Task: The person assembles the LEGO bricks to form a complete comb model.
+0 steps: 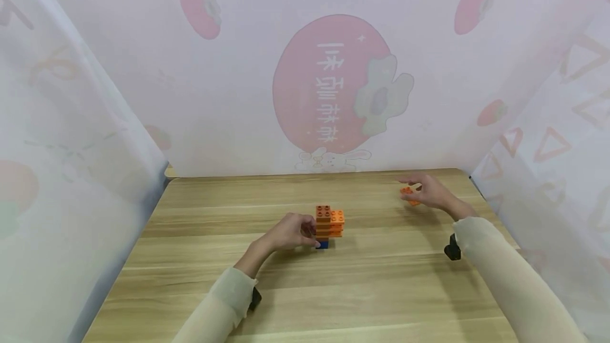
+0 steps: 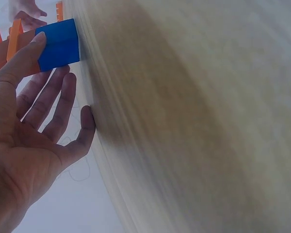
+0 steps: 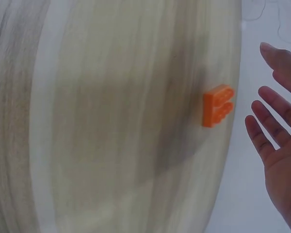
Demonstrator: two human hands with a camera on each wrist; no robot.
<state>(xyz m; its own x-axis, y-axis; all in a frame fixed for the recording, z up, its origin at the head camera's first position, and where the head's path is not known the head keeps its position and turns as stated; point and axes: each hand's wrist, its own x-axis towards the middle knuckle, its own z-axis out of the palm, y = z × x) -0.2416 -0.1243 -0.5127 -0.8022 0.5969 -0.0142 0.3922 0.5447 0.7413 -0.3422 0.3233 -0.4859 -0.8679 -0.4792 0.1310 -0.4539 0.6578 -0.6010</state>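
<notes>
A stack of toy building bricks (image 1: 323, 226) stands on the wooden table, brown and orange layers over a blue brick (image 2: 59, 44) at the bottom. My left hand (image 1: 292, 232) holds the stack low on its left side. In the left wrist view the thumb lies against the blue brick and the fingers reach behind it; part of their contact is hidden. Farther right, a single orange brick (image 3: 217, 106) lies on the table with its studs showing. My right hand (image 1: 429, 192) hovers over that brick with thumb and fingers apart, not touching it in the right wrist view.
The wooden table (image 1: 381, 290) runs back to a pale printed curtain (image 1: 238, 120), with more curtain hanging at both sides. A black wrist device (image 1: 452, 247) sits under the right sleeve, another (image 1: 254, 298) under the left.
</notes>
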